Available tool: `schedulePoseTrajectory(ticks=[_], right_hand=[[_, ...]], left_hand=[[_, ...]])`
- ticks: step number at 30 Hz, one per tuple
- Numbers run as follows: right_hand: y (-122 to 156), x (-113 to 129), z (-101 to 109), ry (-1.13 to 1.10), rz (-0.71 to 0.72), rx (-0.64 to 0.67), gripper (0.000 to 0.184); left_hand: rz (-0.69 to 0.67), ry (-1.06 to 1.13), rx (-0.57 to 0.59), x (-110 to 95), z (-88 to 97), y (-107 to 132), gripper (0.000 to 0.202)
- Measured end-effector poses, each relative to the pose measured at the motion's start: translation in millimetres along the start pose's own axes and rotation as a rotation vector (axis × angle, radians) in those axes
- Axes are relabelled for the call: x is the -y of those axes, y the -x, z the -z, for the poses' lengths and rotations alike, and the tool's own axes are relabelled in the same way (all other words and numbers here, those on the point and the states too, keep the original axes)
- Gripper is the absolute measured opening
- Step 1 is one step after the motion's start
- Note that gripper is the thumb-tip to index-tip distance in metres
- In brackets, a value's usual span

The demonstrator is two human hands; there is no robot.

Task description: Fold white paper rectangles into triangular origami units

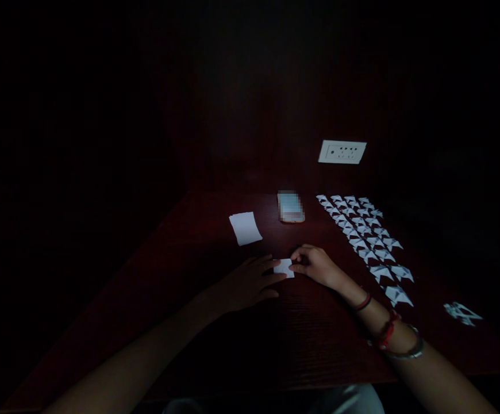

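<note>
Forearms (pixel 116 356) cross the worktop (pixel 310 339)'s near edge, left hand (pixel 256 282) spread on a small white paper (pixel 283 267) between near and far edges, right hand (pixel 316 265) narrowed at its side, grip indeterminable; step judged folding, next move needing aligned edges.

Paper slip (pixel 283 267) lies before the phone (pixel 291 206), left of folded pieces (pixel 364 229)

White marks the paper (pixel 283 268) at centre, the sheets (pixel 245 228) farther left and the folded shapes (pixel 364 229) at right (bluish-grey in their creases) against a grained, dark red tabletop (pixel 181 247), while the far phone screen (pixel 290 203) is pale blue and one near-right bracelet (pixel 388 332) red.
</note>
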State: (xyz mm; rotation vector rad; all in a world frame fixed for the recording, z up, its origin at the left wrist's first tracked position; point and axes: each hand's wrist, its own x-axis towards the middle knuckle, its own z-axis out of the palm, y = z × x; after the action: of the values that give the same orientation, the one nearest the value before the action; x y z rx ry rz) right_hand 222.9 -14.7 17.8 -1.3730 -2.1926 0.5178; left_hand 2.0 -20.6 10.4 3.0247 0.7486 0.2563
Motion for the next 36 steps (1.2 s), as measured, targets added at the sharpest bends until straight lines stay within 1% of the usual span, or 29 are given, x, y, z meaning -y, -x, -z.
schedulePoseTrajectory(ticks=[5,10,14,21,27,33,36], right_hand=[[-0.7,-1.3,-0.4,-0.008,0.006,0.011,0.011],[-1.3,-1.7,-2.0,-0.027,-0.024,0.008,0.010],[-1.2,-1.2,-2.6,-0.055,-0.021,0.005,0.010],[-0.7,1.7,0.2,-0.025,-0.011,-0.003,0.010],[-1.6,1.4,0.1,-0.021,-0.001,0.022,0.009],[-2.0,0.4,-0.5,-0.021,0.000,0.032,0.010],[-1.5,0.9,0.2,-0.015,0.013,0.030,0.009]], left_hand=[[0.007,0.000,-0.005,-0.7,-0.1,0.1,0.040],[0.004,-0.011,0.001,-1.8,0.5,0.4,0.040],[0.007,-0.016,0.018,-2.3,2.4,-0.8,0.040],[0.002,-0.008,0.015,-2.1,4.0,-0.8,0.040],[-0.006,0.005,-0.009,-3.5,5.5,-0.6,0.039],[0.000,-0.001,0.009,-2.1,3.8,-0.6,0.039],[-0.008,0.000,0.000,-1.8,3.6,-0.7,0.039]])
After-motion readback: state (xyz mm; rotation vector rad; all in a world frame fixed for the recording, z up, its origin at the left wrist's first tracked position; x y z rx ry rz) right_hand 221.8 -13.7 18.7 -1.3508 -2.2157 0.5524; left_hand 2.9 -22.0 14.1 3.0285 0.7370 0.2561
